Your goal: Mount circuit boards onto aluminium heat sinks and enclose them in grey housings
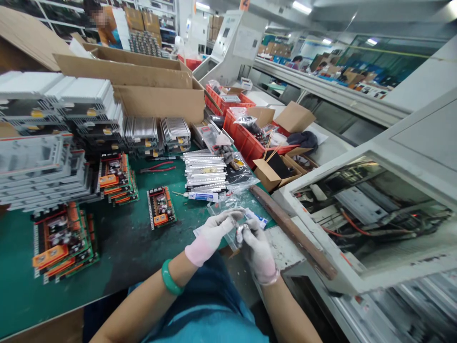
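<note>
Green workbench (pixel 121 252) under gloved left hand (pixel 210 233)

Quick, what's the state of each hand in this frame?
Left hand: closed, fingertips against a small shiny metal part.
Right hand: closed, pinching that same part.

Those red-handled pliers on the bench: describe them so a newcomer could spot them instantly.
Find the green bench mat, then the finned metal heat sinks at its far edge. Just in front lie the pliers, between stacked circuit boards and a pile of metal rails. Their red handles stand out against the mat.
</note>
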The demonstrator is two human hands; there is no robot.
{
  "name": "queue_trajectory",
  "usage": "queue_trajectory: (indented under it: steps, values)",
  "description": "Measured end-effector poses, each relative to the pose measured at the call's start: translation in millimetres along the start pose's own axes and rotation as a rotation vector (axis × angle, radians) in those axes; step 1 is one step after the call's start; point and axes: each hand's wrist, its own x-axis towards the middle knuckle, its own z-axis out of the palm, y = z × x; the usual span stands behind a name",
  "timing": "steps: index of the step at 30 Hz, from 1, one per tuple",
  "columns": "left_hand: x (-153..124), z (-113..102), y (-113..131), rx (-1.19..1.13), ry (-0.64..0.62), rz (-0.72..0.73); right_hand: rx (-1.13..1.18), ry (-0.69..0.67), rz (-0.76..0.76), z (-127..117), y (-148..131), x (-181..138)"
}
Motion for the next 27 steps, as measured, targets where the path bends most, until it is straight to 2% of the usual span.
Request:
queue_trajectory:
  steps: [2,3,6,8,10,13,16,18,21,23,25,27]
  values:
    - [0,-1,-1,0.003,0.007,0.023,0.167,-0.099,0.162,7,4,-2]
    - [0,-2,-2,0.009,0.027,0.026,0.161,-0.113,0.161,7,5,-2]
    - [-2,-4,-5,0.023,0.088,0.012,-0.150,-0.052,-0.097,-6,6,2]
    - [-4,-4,-4,0.031,0.097,0.007,-0.342,-0.063,-0.279,-18,3,4]
    - [-7,-4,1,0.040,0.071,0.004,-0.370,-0.052,-0.331,-22,0,3]
    - [-10,-3,8,0.055,-0.035,0.015,-0.168,0.009,-0.146,-11,-2,-6]
    - [-12,-3,9,0.067,-0.028,0.008,0.024,-0.056,0.068,3,2,-13]
    - [-13,-3,8,0.076,0.034,-0.022,-0.041,-0.037,0.041,4,5,-13]
    - [-12,-3,4,0.082,0.073,-0.048,-0.320,0.001,-0.203,-5,8,-12]
    - [-12,-5,3,0.081,0.077,-0.053,-0.405,0.020,-0.314,-8,8,-13]
    - [-11,-7,2,0.082,0.061,-0.055,-0.288,0.070,-0.241,-4,6,-16]
    - [-12,-11,2,0.070,0.003,-0.059,-0.059,0.085,-0.051,4,5,-17]
